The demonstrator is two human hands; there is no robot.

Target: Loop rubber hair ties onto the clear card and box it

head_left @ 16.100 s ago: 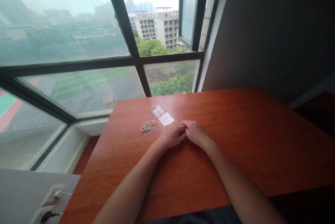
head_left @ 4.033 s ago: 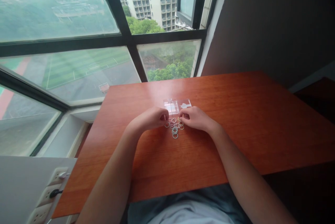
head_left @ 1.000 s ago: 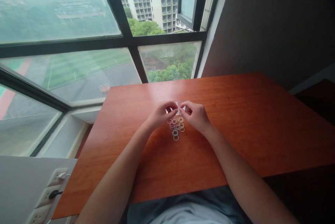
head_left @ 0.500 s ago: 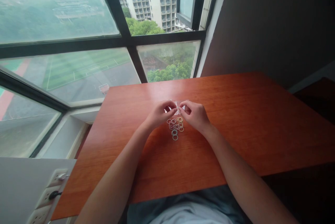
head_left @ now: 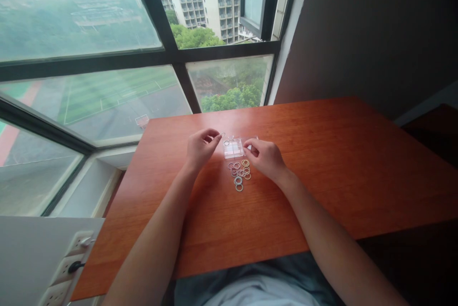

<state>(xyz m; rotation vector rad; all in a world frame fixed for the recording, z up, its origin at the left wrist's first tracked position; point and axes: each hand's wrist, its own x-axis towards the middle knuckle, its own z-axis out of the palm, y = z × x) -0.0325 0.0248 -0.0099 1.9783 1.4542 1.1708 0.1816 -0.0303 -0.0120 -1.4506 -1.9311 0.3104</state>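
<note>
My left hand is closed in a pinch on a thin pale hair tie, held up at the far left corner of a clear plastic box. The box has small compartments, and one ring shows at its left side. At the box's right edge, my right hand has thumb and forefinger closed on the rim; its other fingers are curled. Nearer to me lies a loose cluster of several hair ties in pale pink, yellow and grey-green, some overlapping.
The reddish-brown wooden table reaches far to the right. Dark-framed windows rise behind its far edge. On the left, wall sockets hold plugs beside the table's edge.
My left hand has moved left and slightly away from me with the hair tie, parting from my right hand and uncovering the box. My right hand has barely moved.
</note>
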